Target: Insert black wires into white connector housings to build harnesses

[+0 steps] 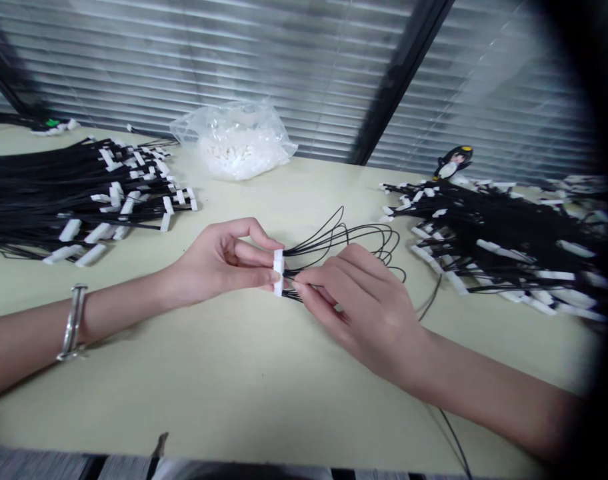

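Left hand (211, 263) of a person seated at a pale table (224, 393) grips a small white connector (279, 275) upright between thumb and fingers, held above the tabletop near the middle of the scene. At far left, a broad bundle of black cables (39, 190) lies across the surface, its white end pieces (127, 203) fanned toward the centre; a bit of green (51, 123) shows on more cabling behind it. Below the bundle, a silver-toned bracelet (73, 323) circles the left wrist. Toward the back edge, left of centre, a clear plastic bag (247, 143) sits slumped in front of window blinds (294, 60), small pale contents showing through its side; what they are is too blurred to tell. From the connector's right side, a set of black wires (354, 230) loops outward above the right hand (367, 307), whose thumb and forefinger pinch a thin black wire (295, 280) just beside the connector. A loose dark strand (455, 437) runs beneath the right forearm to the table's front edge. At right, a second heap of black cables (494, 227) with white ends lies spread out, a penguin-costumed figurine (453, 165) standing just behind it.
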The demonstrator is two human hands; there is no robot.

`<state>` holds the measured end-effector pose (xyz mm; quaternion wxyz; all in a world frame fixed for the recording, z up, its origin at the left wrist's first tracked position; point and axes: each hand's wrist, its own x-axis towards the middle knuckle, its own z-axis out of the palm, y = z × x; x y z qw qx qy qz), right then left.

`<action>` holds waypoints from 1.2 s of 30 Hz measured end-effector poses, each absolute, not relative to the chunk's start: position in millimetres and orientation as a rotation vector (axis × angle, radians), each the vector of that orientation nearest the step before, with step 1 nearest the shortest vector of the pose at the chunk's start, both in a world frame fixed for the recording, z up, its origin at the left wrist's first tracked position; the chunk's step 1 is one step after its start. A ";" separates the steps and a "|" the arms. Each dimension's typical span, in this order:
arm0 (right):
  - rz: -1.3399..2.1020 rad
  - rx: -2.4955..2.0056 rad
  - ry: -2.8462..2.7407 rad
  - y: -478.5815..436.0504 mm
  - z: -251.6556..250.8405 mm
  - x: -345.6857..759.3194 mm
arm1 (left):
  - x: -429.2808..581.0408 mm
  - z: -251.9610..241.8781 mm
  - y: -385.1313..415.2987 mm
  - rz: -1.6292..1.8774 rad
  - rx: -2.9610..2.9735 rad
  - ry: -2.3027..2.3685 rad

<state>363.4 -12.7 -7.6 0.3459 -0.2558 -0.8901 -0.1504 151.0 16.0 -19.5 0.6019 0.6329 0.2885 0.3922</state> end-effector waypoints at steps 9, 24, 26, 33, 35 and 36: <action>-0.354 -0.664 -2.287 -11.3 -10.3 363.4 | 152.1 -18.5 16.1 0.882 1.460 0.664; -0.313 -0.693 -2.297 -10.3 -11.8 361.4 | 152.1 -17.6 16.1 0.880 1.463 0.706; -0.311 -0.687 -2.301 -10.2 -12.4 361.8 | 151.5 -18.5 16.5 0.878 1.469 0.706; -0.524 -0.672 -2.362 3.9 -15.3 371.7 | 152.1 -19.7 17.9 0.858 1.472 0.670; -0.615 -0.641 -2.368 11.9 -13.3 378.4 | 152.5 -18.7 17.6 0.859 1.466 0.659; -0.644 -0.625 -2.377 16.3 -11.8 382.5 | 152.4 -18.1 17.4 0.862 1.462 0.652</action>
